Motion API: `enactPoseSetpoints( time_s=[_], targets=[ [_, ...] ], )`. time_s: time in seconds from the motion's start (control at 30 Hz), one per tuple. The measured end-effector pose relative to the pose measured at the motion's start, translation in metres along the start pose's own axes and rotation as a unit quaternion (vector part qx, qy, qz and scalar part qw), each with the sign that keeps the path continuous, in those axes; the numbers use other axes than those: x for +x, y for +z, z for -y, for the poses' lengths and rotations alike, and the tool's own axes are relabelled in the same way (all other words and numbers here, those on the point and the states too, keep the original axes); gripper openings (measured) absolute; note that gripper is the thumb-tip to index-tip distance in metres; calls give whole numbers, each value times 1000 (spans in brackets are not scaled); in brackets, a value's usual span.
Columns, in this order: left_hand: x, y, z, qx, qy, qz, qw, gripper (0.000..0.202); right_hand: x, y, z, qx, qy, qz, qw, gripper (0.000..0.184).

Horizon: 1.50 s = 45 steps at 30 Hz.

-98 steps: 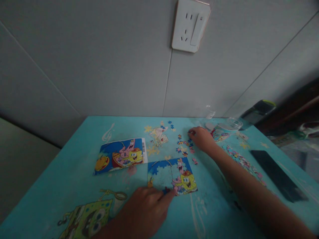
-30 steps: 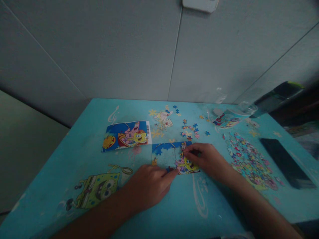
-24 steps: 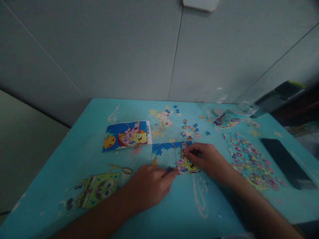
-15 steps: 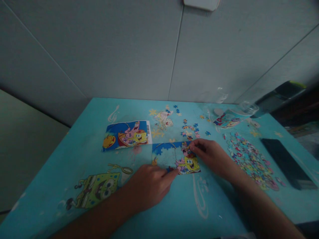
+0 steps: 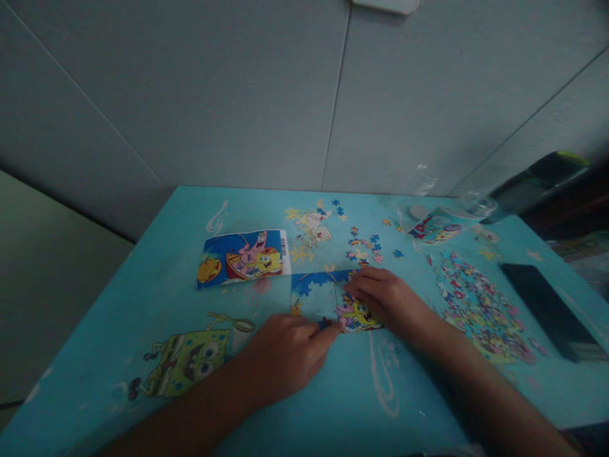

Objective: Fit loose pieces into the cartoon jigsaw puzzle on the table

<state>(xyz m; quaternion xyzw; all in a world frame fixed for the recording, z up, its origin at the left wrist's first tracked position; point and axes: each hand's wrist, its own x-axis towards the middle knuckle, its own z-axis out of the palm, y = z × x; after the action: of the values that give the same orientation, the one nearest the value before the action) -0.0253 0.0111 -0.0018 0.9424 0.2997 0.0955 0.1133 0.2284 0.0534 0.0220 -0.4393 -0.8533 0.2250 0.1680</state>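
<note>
A partly assembled jigsaw puzzle (image 5: 360,315) with a yellow cartoon sponge lies on the table, with a gap in its middle. My left hand (image 5: 290,349) rests at its lower edge, the index finger stretched out and pressing on the puzzle, the other fingers loosely bent. Over the upper right part of the puzzle is my right hand (image 5: 378,291). Its fingers are pinched together beside the gap; what they hold, if anything, is hidden. Up and to the left lies a reference picture card (image 5: 245,259). Loose puzzle pieces (image 5: 364,244) are scattered behind the puzzle.
A large heap of puzzle pieces (image 5: 480,304) spreads to the right, beside a dark phone-like slab (image 5: 547,308). Behind the heap lies a clear plastic container (image 5: 442,225) with a colourful label. The cartoon-printed table (image 5: 304,419) meets a grey wall (image 5: 247,95).
My right hand has shifted left and slightly down, from the puzzle's upper right edge to beside the gap, covering more of the pieces. My left hand keeps its place.
</note>
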Motion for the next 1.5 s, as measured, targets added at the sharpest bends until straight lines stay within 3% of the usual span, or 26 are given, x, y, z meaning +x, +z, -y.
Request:
enactPoseSetpoints(
  time_s=[0.13, 0.27, 0.37, 0.63, 1.5],
  targets=[
    [0, 0, 0, 1, -4, 0, 1000, 45, -1, -7, 0, 8, 7, -34, 999, 23],
    [-1, 0, -1, -3, -5, 0, 1000, 45, -3, -14, 5, 14, 29, -9, 999, 15],
    [-1, 0, -1, -7, -1, -2, 1000, 43, -3, -14, 7, 8, 30, 18, 999, 13],
    [1, -1, 0, -8, 1, -6, 1000, 44, -1, -8, 7, 20, 13, 21, 1000, 14],
    [0, -1, 1, -3, 6, -16, 1000, 42, -5, -18, 6, 36, 68, -24, 997, 15]
  ],
)
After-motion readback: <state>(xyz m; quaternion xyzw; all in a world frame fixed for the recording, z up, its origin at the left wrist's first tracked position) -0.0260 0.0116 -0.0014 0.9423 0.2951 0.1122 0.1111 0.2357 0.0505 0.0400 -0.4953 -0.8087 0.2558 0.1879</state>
